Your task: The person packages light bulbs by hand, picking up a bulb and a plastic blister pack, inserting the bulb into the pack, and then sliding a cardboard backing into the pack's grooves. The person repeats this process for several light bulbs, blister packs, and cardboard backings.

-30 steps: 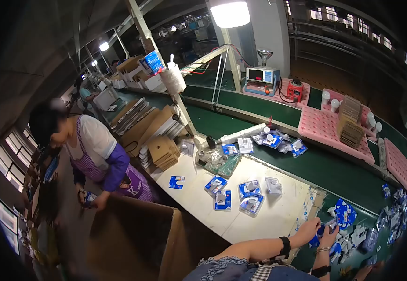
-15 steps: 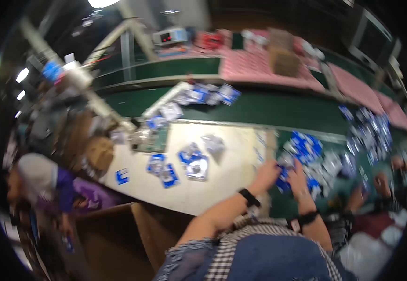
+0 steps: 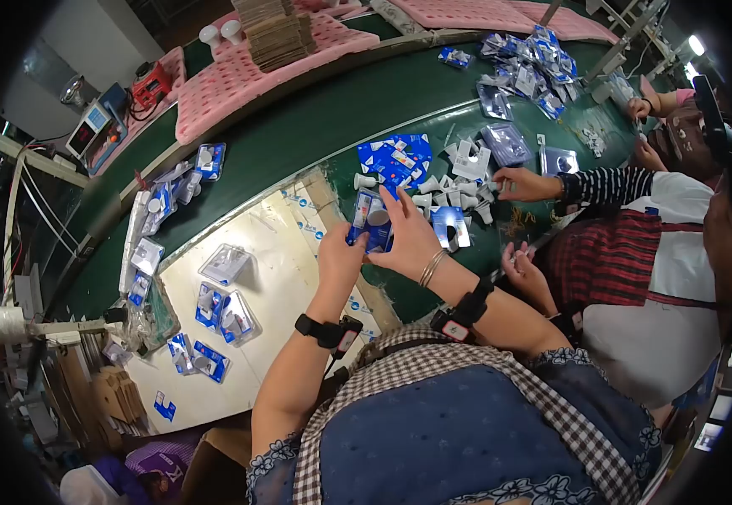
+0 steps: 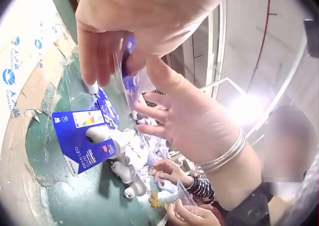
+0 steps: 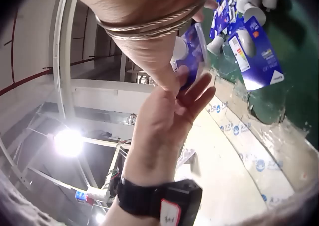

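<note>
In front of my body, both hands hold a clear blister pack with a blue printed card and a round white lamp part inside. My left hand grips its left edge, thumb on the near corner. At the right side, my right hand holds the pack between thumb and fingers. In the left wrist view the pack is seen edge-on between the hands. Under it on the green belt lie blue cards, white bulbs and a cut-out blue card.
On the white board to the left lie several filled packs. A heap of packs stands far right. Another person's hand reaches over the belt at right. Pink foam trays line the back.
The head view has swung to the right, so the belt and the neighbouring person now show more. Both hands still hold the blister pack, now brought together nearer the middle of the view.
</note>
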A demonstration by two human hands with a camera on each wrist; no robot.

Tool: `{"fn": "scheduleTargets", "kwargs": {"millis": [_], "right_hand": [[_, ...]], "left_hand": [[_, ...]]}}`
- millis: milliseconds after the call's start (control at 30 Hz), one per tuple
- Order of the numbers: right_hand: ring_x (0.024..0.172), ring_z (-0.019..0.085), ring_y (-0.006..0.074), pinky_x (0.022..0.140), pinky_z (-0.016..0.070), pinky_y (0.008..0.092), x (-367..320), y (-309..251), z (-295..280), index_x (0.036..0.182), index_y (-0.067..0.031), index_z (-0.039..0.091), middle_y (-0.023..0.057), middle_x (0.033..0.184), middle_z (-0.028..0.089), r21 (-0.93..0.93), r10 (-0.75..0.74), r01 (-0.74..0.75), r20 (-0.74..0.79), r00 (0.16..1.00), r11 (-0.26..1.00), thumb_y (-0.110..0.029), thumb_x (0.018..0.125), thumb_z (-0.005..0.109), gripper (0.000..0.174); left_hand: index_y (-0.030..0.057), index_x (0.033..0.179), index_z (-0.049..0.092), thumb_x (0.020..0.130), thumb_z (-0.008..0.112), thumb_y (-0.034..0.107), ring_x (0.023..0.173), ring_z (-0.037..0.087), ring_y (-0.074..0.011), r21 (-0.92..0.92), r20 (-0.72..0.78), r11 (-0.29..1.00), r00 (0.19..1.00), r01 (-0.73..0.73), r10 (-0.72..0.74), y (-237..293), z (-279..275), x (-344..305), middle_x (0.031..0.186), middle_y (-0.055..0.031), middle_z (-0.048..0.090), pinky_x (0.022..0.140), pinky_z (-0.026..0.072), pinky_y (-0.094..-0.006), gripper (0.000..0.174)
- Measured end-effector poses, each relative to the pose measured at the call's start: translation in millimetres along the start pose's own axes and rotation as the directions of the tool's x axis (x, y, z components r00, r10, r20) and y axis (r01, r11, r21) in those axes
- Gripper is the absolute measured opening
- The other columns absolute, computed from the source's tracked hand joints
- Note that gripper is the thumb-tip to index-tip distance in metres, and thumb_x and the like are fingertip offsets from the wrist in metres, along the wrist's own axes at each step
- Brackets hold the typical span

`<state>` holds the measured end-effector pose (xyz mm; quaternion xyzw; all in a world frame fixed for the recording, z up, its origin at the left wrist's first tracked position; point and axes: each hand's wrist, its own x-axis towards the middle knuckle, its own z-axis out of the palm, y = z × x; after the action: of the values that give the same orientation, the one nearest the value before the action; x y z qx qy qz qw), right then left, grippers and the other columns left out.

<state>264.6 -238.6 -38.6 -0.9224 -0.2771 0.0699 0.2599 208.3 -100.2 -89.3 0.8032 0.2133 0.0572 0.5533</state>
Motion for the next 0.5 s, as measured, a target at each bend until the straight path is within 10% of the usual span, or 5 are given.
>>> {"fn": "scheduleTargets", "kwargs": {"millis": [233,333,500], "right_hand": [[0.111,0.05,0.0425,0.094,0.0422,0.043,1.4,17.8,3.9,0.137,-0.0045,0.031,0.0322,0.123,0.046,-0.011,-0.139,0.141,0.082,0.987,0.99,-0.028,0.065,0.065,0.083],[0.082,0.06,0.0377,0.072,0.0473,0.0465,1.5,25.7,4.9,0.131,-0.004,0.037,0.0238,0.095,0.061,0.148,0.003,-0.033,0.199,0.98,0.988,-0.018,0.072,0.056,0.063],[0.079,0.062,0.0362,0.071,0.0491,0.0452,-8.7,9.3,21.7,0.123,-0.0036,0.044,0.0201,0.086,0.063,0.098,0.103,-0.103,0.003,0.995,0.99,-0.017,0.078,0.056,0.049]], "left_hand": [[-0.0057,0.084,0.061,0.08,0.064,0.007,0.057,0.06,-0.0161,0.02,0.054,0.993,0.992,-0.113,0.111,-16.9,8.4,1.9,0.069,-0.0111,0.061,0.053,0.047,-0.0294,0.014],[-0.0042,0.08,0.058,0.077,0.066,0.013,0.066,0.058,-0.0356,-0.025,0.1,1.0,0.995,0.008,-0.005,-12.4,7.4,2.7,0.072,-0.0211,0.059,0.06,0.044,-0.0406,0.019],[-0.0052,0.078,0.056,0.076,0.065,0.014,0.064,0.059,-0.0329,-0.055,0.1,0.997,0.994,0.048,-0.043,-4.3,10.8,1.5,0.07,-0.0204,0.059,0.059,0.0444,-0.0397,0.021]]}}
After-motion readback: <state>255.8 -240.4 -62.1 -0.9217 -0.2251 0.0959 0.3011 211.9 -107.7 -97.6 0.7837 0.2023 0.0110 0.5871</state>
